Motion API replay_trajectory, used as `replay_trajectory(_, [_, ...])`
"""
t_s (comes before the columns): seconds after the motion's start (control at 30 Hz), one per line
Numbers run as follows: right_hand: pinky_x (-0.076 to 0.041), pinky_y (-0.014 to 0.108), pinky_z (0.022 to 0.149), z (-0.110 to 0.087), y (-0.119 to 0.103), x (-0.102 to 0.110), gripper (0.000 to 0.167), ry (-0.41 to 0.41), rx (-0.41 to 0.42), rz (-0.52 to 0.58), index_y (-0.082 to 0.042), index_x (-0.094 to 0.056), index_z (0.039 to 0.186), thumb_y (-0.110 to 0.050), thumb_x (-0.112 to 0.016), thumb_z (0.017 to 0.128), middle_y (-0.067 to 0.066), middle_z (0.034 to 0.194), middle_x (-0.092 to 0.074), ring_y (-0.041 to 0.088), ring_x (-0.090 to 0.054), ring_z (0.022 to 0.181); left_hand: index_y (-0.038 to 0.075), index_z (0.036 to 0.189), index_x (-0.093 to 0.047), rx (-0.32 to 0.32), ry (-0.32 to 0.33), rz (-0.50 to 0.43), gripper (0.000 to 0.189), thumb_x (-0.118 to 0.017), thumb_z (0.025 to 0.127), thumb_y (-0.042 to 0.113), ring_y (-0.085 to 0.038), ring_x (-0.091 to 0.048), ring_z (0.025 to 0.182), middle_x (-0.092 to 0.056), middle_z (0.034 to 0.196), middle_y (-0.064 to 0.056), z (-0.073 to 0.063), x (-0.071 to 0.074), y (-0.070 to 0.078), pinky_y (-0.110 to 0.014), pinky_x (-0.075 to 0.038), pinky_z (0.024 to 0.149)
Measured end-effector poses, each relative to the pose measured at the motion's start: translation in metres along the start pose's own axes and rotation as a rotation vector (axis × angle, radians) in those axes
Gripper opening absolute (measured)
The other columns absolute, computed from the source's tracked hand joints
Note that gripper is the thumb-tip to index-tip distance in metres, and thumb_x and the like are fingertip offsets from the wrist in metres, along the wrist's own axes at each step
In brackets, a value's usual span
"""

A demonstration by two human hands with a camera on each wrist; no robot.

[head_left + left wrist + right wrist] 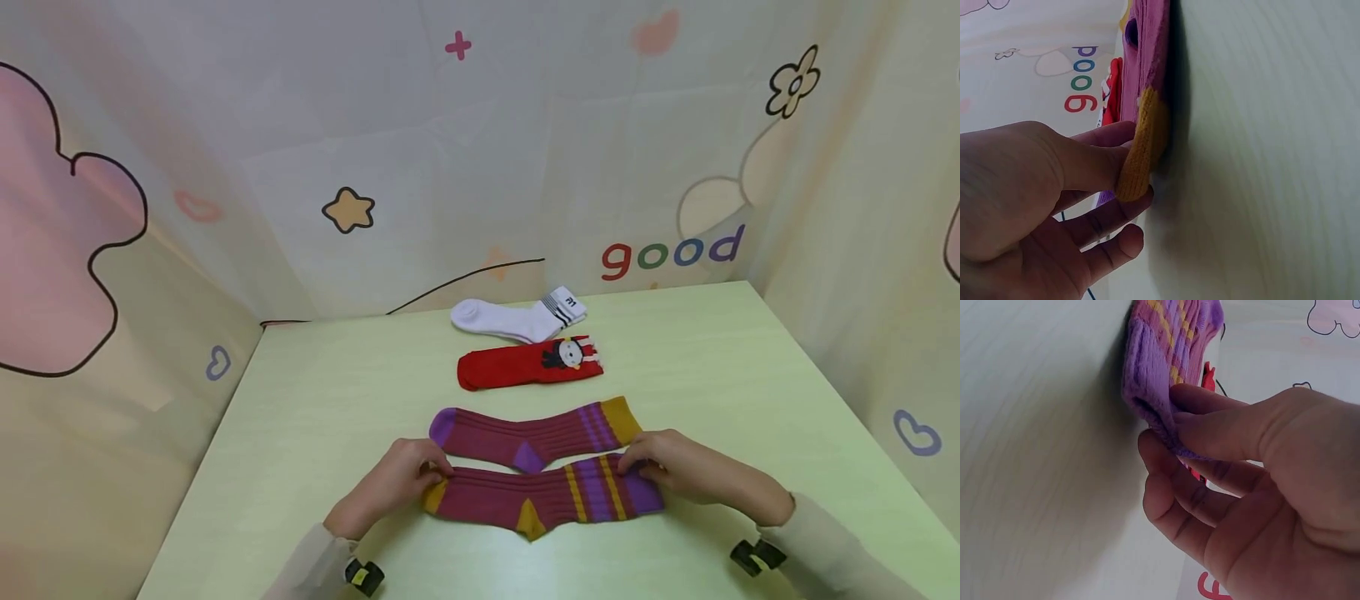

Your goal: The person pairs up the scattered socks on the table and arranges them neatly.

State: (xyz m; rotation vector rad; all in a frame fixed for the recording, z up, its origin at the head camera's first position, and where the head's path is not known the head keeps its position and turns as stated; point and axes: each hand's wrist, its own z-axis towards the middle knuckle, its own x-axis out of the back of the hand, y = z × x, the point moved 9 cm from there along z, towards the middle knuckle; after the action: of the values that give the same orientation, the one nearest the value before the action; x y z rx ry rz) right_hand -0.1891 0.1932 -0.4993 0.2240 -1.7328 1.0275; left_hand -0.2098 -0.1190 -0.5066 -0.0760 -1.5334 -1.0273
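A maroon sock (487, 495) with a mustard toe and heel, striped leg and purple cuff lies stretched sideways between both hands. My left hand (399, 483) pinches its mustard toe (1137, 153) between thumb and fingers. At the other end, my right hand (671, 465) pinches the purple cuff (1150, 387), whose opening shows in the right wrist view. Just behind lies a second maroon sock (495, 436) with a purple toe and heel and a mustard cuff, parallel to the first and close along its far edge.
Farther back on the pale green table (315, 392) lies a red sock (502, 367) with a cartoon figure. Behind it is a white sock (498, 319) with dark stripes, close to the printed backdrop curtain (480, 208). Curtains also hang at both sides.
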Motion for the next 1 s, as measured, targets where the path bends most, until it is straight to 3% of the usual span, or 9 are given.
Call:
replay_trajectory(0.23, [-0.059,0.035,0.083,0.0016,0.0061,-0.0007,0.022,0.045,-0.034,-0.026,-0.012,-0.077,0.106,0.004,-0.069,0.093,0.002,0.110,-0.067,0.022,-0.066,0.101,0.008,0.094,-0.080,0.013,0.012,0.040,0.017,-0.077,0.086,-0.007,-0.009,-0.067,0.086,-0.073,0.090,0.004,0.0019,-0.0028,-0.0025,-0.024,-0.058,0.079])
replay_trajectory(0.5, [-0.058,0.032,0.077,-0.0007,0.0079,0.0009,0.024,0.134,0.035,-0.080,-0.015,-0.076,0.104,0.005,-0.074,0.089,0.000,0.103,-0.064,0.016,-0.062,0.093,0.008,0.095,-0.080,0.007,0.022,0.074,0.016,-0.078,0.086,-0.006,-0.010,-0.067,0.086,-0.072,0.092,0.003,0.0027,-0.0044,-0.0027,-0.023,-0.057,0.078])
replay_trajectory(1.0, [-0.058,0.033,0.079,-0.0007,0.0071,-0.0008,0.026,0.116,-0.002,-0.063,-0.015,-0.075,0.105,0.005,-0.074,0.089,-0.001,0.105,-0.063,0.017,-0.062,0.094,0.006,0.096,-0.080,0.030,0.006,0.078,0.015,-0.077,0.087,-0.006,-0.010,-0.067,0.086,-0.072,0.092,0.001,0.0023,-0.0039,-0.0003,-0.024,-0.058,0.079])
